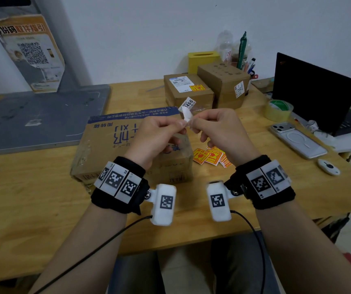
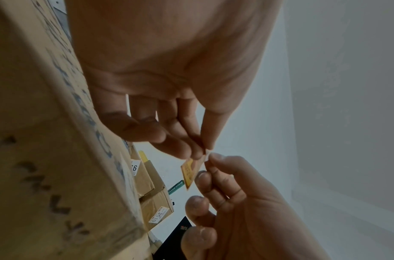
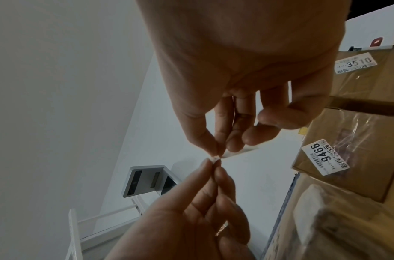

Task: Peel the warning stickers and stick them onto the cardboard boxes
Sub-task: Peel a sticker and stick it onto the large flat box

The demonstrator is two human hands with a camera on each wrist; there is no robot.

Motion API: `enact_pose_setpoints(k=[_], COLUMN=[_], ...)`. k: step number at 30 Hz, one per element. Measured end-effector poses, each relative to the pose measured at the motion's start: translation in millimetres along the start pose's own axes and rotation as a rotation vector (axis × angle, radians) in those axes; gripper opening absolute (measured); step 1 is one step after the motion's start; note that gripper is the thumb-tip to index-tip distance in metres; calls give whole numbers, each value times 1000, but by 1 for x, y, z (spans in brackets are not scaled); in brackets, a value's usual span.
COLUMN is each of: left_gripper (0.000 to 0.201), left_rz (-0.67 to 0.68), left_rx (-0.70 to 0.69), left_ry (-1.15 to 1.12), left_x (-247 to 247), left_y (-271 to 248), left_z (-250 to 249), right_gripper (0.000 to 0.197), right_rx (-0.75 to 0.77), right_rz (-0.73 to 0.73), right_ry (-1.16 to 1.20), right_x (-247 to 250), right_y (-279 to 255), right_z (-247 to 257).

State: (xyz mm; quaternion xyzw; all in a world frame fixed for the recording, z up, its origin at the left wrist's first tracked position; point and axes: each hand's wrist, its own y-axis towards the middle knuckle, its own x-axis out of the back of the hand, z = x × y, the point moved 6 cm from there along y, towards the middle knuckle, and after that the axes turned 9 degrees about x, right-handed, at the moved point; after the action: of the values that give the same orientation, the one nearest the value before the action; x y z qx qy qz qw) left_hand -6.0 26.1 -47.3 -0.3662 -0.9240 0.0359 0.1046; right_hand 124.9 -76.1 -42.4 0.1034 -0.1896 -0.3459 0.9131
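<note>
Both hands are raised over the large printed cardboard box (image 1: 111,143) and meet at one small warning sticker (image 1: 185,114). My left hand (image 1: 182,126) pinches one corner with thumb and finger; my right hand (image 1: 194,124) pinches the part beside it. In the left wrist view the sticker (image 2: 188,173) shows its orange face between the left hand (image 2: 203,149) and the right hand (image 2: 210,165). The right wrist view shows its white backing (image 3: 240,152) under the right hand (image 3: 221,151), with the left hand (image 3: 213,164) below. A pile of red-and-yellow stickers (image 1: 210,157) lies to the right of the box.
Two smaller cardboard boxes (image 1: 188,94) (image 1: 223,83) stand behind, the nearer one bearing a warning sticker (image 1: 197,88). A tape roll (image 1: 278,110), phone (image 1: 297,139), laptop (image 1: 314,92) and small white device (image 1: 328,166) sit at right. A grey board (image 1: 39,115) lies left.
</note>
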Motion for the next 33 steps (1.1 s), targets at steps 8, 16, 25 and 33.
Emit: enact_pose_setpoints(k=[8,16,25,33], left_gripper=[13,16,17,24], left_rz=[-12,-4,2,-32], left_rx=[-29,-11,17,42], left_ry=[31,136,129,121], left_x=[1,1,0,4], left_y=[4,5,6,8], left_z=[1,4,5,10], right_gripper=[19,14,17,16], right_rx=[2,-4,-39,-58], right_rz=[25,1,11,-2], right_ry=[-6,-32,-4,15], right_x=[-1,-5,-4,-3], right_y=[-2,-2,-4,-4], right_z=[-1,-3,-4,-5])
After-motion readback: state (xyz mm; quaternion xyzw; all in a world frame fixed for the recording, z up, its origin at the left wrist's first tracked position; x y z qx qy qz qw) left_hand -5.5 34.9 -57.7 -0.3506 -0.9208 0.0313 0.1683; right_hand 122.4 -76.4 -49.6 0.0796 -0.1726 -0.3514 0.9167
